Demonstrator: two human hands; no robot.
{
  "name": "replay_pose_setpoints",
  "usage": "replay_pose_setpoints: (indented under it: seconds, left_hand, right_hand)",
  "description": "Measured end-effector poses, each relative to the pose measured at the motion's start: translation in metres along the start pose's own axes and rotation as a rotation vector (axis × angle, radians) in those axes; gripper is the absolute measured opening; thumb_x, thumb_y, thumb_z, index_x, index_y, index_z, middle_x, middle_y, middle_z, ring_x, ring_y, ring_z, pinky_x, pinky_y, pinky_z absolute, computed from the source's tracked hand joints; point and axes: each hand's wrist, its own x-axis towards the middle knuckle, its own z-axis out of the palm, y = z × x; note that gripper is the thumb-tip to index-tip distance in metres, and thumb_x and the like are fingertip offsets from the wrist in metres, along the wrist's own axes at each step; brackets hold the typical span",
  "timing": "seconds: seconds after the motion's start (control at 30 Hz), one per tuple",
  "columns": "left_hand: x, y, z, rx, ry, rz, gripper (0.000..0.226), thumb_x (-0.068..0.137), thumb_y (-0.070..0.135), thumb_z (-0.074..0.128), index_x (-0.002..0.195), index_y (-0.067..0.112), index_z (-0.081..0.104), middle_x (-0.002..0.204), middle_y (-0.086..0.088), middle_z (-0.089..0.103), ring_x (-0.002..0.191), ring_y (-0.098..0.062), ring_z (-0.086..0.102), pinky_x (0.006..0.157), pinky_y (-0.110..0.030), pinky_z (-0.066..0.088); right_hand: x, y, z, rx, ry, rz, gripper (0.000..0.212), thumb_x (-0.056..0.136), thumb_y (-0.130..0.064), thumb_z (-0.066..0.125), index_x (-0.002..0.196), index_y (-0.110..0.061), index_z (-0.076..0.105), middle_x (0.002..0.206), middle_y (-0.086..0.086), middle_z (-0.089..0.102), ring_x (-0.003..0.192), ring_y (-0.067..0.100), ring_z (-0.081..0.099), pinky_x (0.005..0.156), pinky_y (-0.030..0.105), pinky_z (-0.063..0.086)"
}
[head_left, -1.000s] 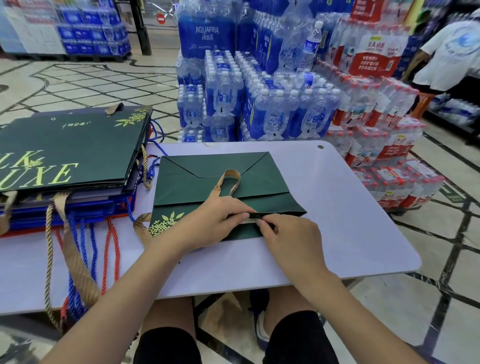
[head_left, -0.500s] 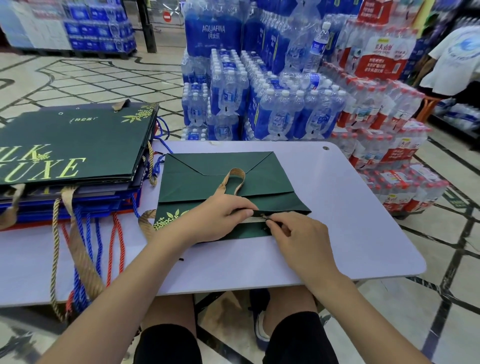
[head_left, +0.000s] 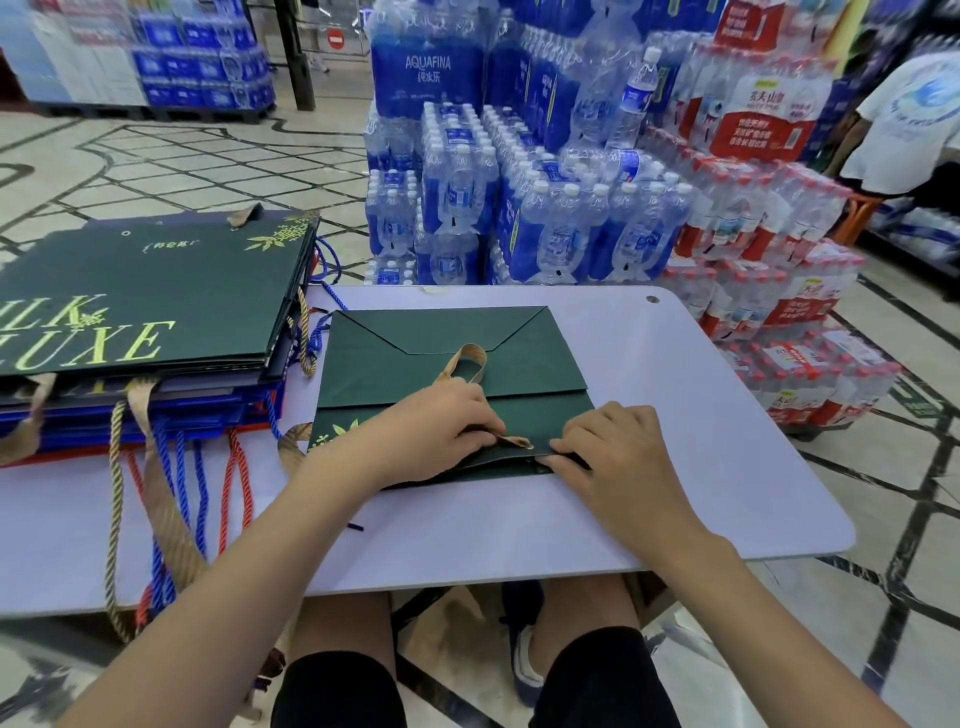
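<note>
The left hand (head_left: 436, 431) pinched the tan ribbon handle (head_left: 517, 441); the right hand (head_left: 618, 457) gripped the near edge of the green paper bag (head_left: 447, 358).

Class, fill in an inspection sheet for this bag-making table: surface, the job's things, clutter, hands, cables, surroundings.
Surface: pale table; the work lies near its middle.
Job's things: green paper bag lies flat and folded; tan ribbon handle loops on top, and one end shows between the hands.
Clutter: stack of flat bags at the left, with hanging handles draped over the table edge.
Hands: left hand pinches the ribbon handle; right hand seems to pinch the bag's near edge.
Cables: nothing seen.
Surroundings: water bottle packs behind the table; tiled floor; person in a white shirt far right.
</note>
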Motion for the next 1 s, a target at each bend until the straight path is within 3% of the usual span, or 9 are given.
replay_pose_setpoints:
  seconds: [0.1, 0.23, 0.43, 0.53, 0.6, 0.67, 0.8, 0.93, 1.0]
  left_hand:
    - [0.001, -0.005, -0.003, -0.039, 0.078, -0.005, 0.018, 0.098, 0.025, 0.054, 0.102, 0.018, 0.07, 0.091, 0.006, 0.063, 0.089, -0.014, 0.055, 0.084, -0.037, 0.045]
    - [0.009, -0.012, -0.006, -0.098, 0.146, -0.051, 0.015, 0.096, 0.026, 0.056, 0.099, 0.024, 0.071, 0.076, 0.017, 0.06, 0.073, -0.008, 0.056, 0.074, -0.035, 0.049]
    - [0.026, -0.019, -0.036, -0.068, 0.168, -0.052, 0.01, 0.089, 0.025, 0.068, 0.096, 0.021, 0.073, 0.09, 0.009, 0.067, 0.085, -0.006, 0.059, 0.082, -0.024, 0.047]
    - [0.039, -0.026, -0.048, -0.066, 0.198, -0.044, 0.01, 0.087, 0.019, 0.07, 0.095, 0.016, 0.074, 0.09, 0.005, 0.067, 0.085, -0.007, 0.06, 0.083, -0.023, 0.047]
    - [0.051, -0.029, -0.045, -0.043, 0.2, -0.038, 0.01, 0.087, 0.018, 0.07, 0.096, 0.015, 0.074, 0.09, 0.006, 0.066, 0.086, -0.007, 0.058, 0.085, -0.024, 0.046]
    - [0.062, -0.034, -0.039, -0.026, 0.195, -0.048, 0.011, 0.088, 0.017, 0.069, 0.097, 0.016, 0.074, 0.087, 0.009, 0.063, 0.084, -0.006, 0.056, 0.086, -0.026, 0.047]
    - [0.074, -0.046, -0.024, -0.093, 0.169, -0.141, 0.012, 0.086, 0.017, 0.07, 0.096, 0.018, 0.075, 0.091, 0.009, 0.069, 0.087, -0.006, 0.062, 0.089, -0.032, 0.051]
    - [0.07, -0.042, -0.029, -0.313, 0.115, -0.248, 0.028, 0.089, 0.001, 0.057, 0.105, 0.016, 0.074, 0.105, 0.004, 0.07, 0.093, -0.005, 0.063, 0.075, -0.019, 0.054]
    - [0.055, -0.031, -0.037, -0.312, 0.179, -0.242, 0.039, 0.089, -0.003, 0.045, 0.109, 0.018, 0.071, 0.121, 0.003, 0.065, 0.11, -0.008, 0.058, 0.083, -0.015, 0.047]
  right_hand:
    - [0.0, 0.001, 0.001, 0.053, -0.027, 0.006, 0.028, 0.09, -0.039, 0.056, 0.075, -0.02, 0.069, 0.082, -0.009, 0.065, 0.078, 0.017, 0.059, 0.074, 0.033, 0.032]
    - [0.0, 0.001, 0.003, 0.115, -0.06, -0.011, 0.029, 0.09, -0.04, 0.056, 0.075, -0.02, 0.07, 0.084, -0.009, 0.065, 0.079, 0.014, 0.058, 0.073, 0.033, 0.033]
    - [-0.002, 0.003, 0.001, 0.175, -0.128, 0.008, 0.034, 0.09, -0.047, 0.055, 0.076, -0.018, 0.068, 0.085, -0.009, 0.062, 0.081, 0.012, 0.053, 0.073, 0.027, 0.035]
    - [0.0, -0.002, -0.002, 0.26, -0.158, 0.115, 0.05, 0.088, -0.064, 0.05, 0.07, -0.019, 0.064, 0.08, -0.011, 0.058, 0.077, 0.009, 0.049, 0.072, 0.025, 0.034]
    - [0.006, -0.006, -0.007, 0.34, -0.178, 0.223, 0.05, 0.083, -0.069, 0.052, 0.061, -0.024, 0.055, 0.071, -0.014, 0.053, 0.072, 0.006, 0.044, 0.07, 0.018, 0.03]
    - [0.013, -0.01, -0.007, 0.374, -0.231, 0.308, 0.05, 0.079, -0.065, 0.061, 0.055, -0.026, 0.042, 0.061, -0.011, 0.047, 0.067, 0.008, 0.043, 0.067, 0.017, 0.028]
    - [0.028, -0.015, -0.003, 0.346, -0.295, 0.41, 0.054, 0.081, -0.043, 0.074, 0.052, -0.02, 0.035, 0.052, -0.008, 0.041, 0.059, 0.014, 0.043, 0.057, 0.027, 0.032]
    - [0.034, -0.017, -0.002, 0.347, -0.344, 0.498, 0.046, 0.084, -0.034, 0.071, 0.056, -0.016, 0.04, 0.053, -0.006, 0.044, 0.059, 0.015, 0.045, 0.057, 0.028, 0.035]
    - [0.034, -0.018, -0.006, 0.3, -0.374, 0.496, 0.039, 0.087, -0.038, 0.067, 0.06, -0.019, 0.046, 0.06, -0.008, 0.049, 0.063, 0.011, 0.046, 0.057, 0.024, 0.033]
